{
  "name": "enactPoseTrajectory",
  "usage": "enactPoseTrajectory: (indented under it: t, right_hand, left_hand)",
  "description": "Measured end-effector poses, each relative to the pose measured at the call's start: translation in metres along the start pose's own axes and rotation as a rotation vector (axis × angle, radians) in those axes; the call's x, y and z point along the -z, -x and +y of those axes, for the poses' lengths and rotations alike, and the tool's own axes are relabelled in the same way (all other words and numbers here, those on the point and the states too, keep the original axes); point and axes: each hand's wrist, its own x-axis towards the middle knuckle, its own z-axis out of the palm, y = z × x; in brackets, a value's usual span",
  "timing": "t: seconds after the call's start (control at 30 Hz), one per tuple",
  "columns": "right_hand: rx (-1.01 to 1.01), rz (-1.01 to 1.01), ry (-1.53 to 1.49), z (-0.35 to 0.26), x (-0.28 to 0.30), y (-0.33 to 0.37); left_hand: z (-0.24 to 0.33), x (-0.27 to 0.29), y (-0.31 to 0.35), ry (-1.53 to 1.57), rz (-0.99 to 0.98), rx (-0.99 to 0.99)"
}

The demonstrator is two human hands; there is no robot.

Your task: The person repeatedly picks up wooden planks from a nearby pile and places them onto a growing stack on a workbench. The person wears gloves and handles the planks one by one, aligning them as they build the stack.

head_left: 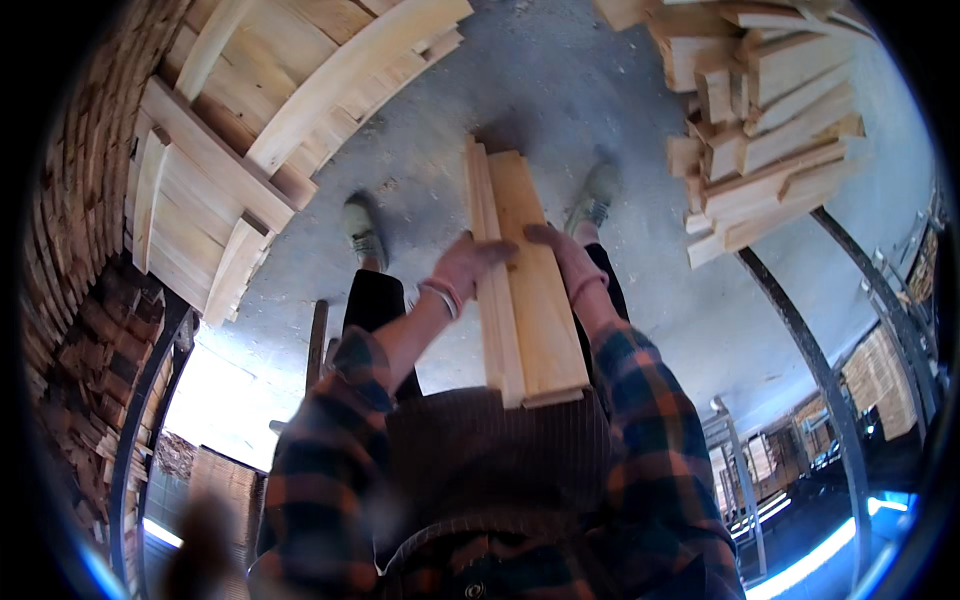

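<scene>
Several pale wooden boards (540, 320) lie lengthwise in front of me, their near ends by my apron. On the left side, my left hand (468, 265), in a pinkish glove, closes over the narrower boards (490, 215) with its thumb on top. My right hand (568, 255), gloved too, grips the right edge of the wide board, thumb resting on its face. The fingers beneath the boards are hidden. A bracelet circles my left wrist.
Stacked boards (350, 80) stand at the upper left, and an uneven pile of wood pieces (770, 130) at the upper right. Dark metal bars (810, 350) run below that pile. More wood (95, 150) is stacked along the far left. Grey floor (440, 120) lies between the stacks.
</scene>
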Motion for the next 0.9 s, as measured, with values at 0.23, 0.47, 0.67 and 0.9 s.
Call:
enactPoseTrajectory:
  t: [0.23, 0.47, 0.67, 0.9]
  right_hand:
    - [0.332, 0.023, 0.03, 0.05, -0.008, 0.086]
    - [0.676, -0.105, 0.291, -0.005, -0.15, 0.134]
    - [0.827, -0.373, 0.643, -0.094, -0.303, 0.042]
    - [1.167, 0.29, 1.483, -0.177, -0.354, -0.122]
  left_hand:
    - [-0.035, -0.016, 0.078, -0.112, 0.158, -0.453]
    - [0.027, 0.055, 0.152, -0.013, 0.057, -0.856]
    - [0.06, 0.196, 0.068, -0.235, 0.671, -1.38]
    - [0.115, 0.325, -0.017, -0.324, 1.115, -0.526]
